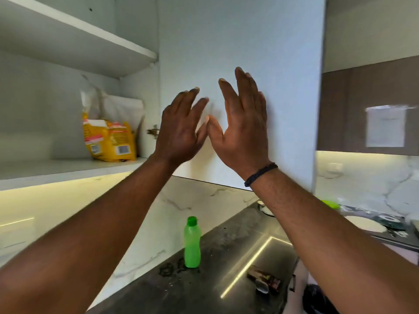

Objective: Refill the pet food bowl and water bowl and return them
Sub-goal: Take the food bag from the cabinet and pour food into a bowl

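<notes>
Both my hands are raised in front of a white cupboard door (238,41) that stands swung out. My left hand (181,128) and my right hand (242,125) are spread with straight fingers, thumbs nearly meeting, and hold nothing. Whether the palms touch the door I cannot tell. Inside the open cupboard a yellow food bag (108,139) with a white top stands on the lower shelf (68,168), to the left of my left hand. No bowl is in sight.
A green bottle (192,243) stands on the dark counter (226,268) below. A small brown packet and spoon (263,282) lie near the counter's front. Plates and a stove area (367,223) sit at the right. A brown cabinet (367,109) carries a paper note.
</notes>
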